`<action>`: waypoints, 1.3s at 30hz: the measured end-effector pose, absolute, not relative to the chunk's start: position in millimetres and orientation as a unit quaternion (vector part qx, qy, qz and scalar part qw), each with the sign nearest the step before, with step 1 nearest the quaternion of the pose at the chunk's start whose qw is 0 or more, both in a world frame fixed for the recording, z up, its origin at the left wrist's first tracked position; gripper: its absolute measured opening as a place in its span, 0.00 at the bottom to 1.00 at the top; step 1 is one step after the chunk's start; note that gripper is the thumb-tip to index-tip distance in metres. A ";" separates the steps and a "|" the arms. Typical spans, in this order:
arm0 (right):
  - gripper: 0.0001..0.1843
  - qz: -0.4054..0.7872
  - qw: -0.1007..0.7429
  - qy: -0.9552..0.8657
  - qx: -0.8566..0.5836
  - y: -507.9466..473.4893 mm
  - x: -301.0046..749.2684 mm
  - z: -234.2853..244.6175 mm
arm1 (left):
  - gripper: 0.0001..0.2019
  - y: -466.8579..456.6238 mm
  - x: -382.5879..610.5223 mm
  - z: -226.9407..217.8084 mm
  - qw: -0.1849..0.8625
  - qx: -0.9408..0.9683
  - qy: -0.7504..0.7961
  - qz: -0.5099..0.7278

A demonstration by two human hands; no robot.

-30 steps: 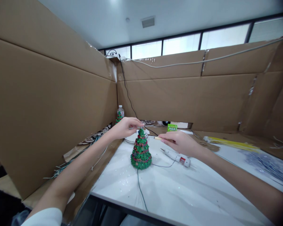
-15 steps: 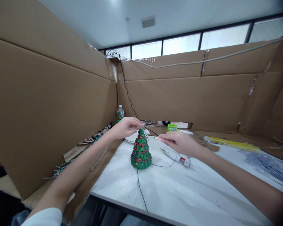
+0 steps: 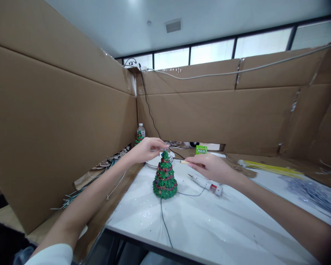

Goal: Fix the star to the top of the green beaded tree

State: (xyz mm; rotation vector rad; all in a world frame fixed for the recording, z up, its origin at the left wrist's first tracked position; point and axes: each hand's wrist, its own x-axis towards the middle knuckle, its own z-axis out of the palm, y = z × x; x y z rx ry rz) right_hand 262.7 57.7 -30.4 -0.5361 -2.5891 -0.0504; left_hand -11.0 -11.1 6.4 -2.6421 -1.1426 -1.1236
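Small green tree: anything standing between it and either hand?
Nothing clearly does. The left hand is at the tip of the small green tree; the right hand holds a pale stick toward it. Thin dark loops show in that gap, their depth unclear. The white tool lies lower, off that line.

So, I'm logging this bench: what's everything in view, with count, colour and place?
Beaded tree: 1, green with red bands, on table
Second tree: 1, green, by bottle
Bottle: 1, clear, far left corner
Slim stick: 1, pale yellow, in right fingers
Tool: 1, white, right of tree
Thin wires: 2, dark, at tree base
Packet: 1, green, behind right hand
Strips: uncountable, yellow, right
Table: 1, white, centre
Cardboard walls: several panels, brown, around table
Cables: 2, white and black, back wall
Windows: row, bright, above
Vent: 1, grey, ceiling
Left hand: 1, bare, at treetop
Right hand: 1, bare, above tool
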 end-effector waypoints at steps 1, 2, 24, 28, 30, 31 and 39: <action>0.21 -0.018 0.246 -0.949 -0.197 57.5 262.9 -30.3 | 0.15 -11.2 -11.0 6.4 0.026 -0.855 -0.370 -0.362; 0.21 -0.018 0.246 -0.948 -0.199 57.3 263.0 -30.2 | 0.15 -11.2 -10.9 6.5 0.027 -0.855 -0.370 -0.361; 0.21 -0.020 0.241 -0.949 -0.201 58.2 262.5 -31.0 | 0.15 -11.4 -11.0 6.7 0.022 -0.855 -0.370 -0.362; 0.21 -0.022 0.240 -0.949 -0.201 58.7 261.7 -30.5 | 0.15 -11.2 -11.1 6.5 0.021 -0.854 -0.372 -0.363; 0.21 -0.020 0.241 -0.949 -0.200 59.0 261.5 -30.6 | 0.15 -10.8 -11.1 6.4 0.021 -0.854 -0.371 -0.364; 0.21 -0.019 0.242 -0.949 -0.199 59.1 261.5 -30.6 | 0.15 -10.7 -11.1 6.4 0.021 -0.854 -0.371 -0.364; 0.20 -0.023 0.238 -0.950 -0.203 58.6 263.2 -30.6 | 0.15 -10.9 -11.1 6.6 0.022 -0.855 -0.368 -0.365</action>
